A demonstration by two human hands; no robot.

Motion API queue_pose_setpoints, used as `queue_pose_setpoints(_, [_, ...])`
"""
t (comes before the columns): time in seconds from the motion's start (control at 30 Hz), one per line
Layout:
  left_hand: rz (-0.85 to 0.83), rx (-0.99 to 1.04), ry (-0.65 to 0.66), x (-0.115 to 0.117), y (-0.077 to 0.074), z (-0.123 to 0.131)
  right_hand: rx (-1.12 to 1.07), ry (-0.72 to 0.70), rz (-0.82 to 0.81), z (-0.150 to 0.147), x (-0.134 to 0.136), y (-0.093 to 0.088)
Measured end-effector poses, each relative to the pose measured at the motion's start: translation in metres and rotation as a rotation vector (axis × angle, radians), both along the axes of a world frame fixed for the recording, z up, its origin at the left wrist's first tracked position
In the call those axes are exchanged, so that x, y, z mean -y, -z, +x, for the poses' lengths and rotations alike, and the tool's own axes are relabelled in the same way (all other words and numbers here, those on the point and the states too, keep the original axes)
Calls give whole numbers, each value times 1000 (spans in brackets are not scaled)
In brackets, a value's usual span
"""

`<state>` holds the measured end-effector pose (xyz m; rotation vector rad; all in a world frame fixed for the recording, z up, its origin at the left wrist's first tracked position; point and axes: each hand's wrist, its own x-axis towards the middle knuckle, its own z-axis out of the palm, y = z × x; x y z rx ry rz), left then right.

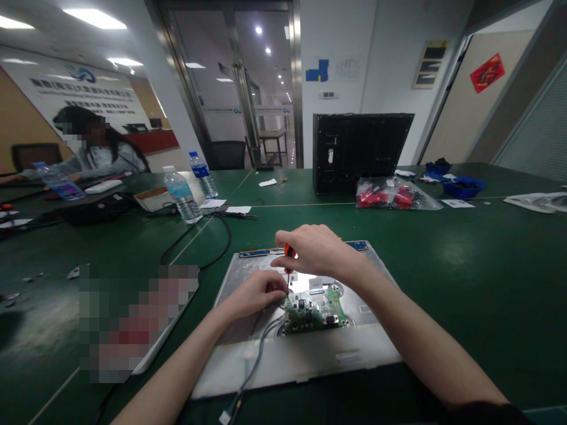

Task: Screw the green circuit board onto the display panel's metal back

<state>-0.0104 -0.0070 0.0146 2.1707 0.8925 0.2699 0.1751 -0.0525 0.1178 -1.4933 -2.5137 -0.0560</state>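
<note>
Your right hand (316,251) was closed around a screwdriver (289,260) with a red and black handle, held upright with its tip down at the upper left corner of the green circuit board (315,313). Your left hand (257,292) sat just beside it, fingers pinched narrow at the screwdriver's shaft near that same corner; what, if anything, they pinched was too small to tell. The board lay on the back of a silver metal panel (376,330), flat on the green table (465,265) right in front of you, with grey cables (257,360) running from the board toward your near edge. Farther back stood two water bottles (181,195), a black panel (361,150) set upright, and a clear bag (394,193) of red parts, while another person (95,147) sat at the far left
</note>
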Motion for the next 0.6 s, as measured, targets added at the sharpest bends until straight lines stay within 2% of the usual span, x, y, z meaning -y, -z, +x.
queue_pose_setpoints(0.13, [-3, -7, -3, 1, 0, 0, 13, 16, -4, -1, -1, 0])
queue_pose_setpoints(0.37, [-7, -15, -11, 1, 1, 0, -27, -61, 17, 0, 4, 0])
queue_pose_setpoints(0.6, [4, 18, 1, -1, 2, 0, 25, 33, 51, -1, 0, 2])
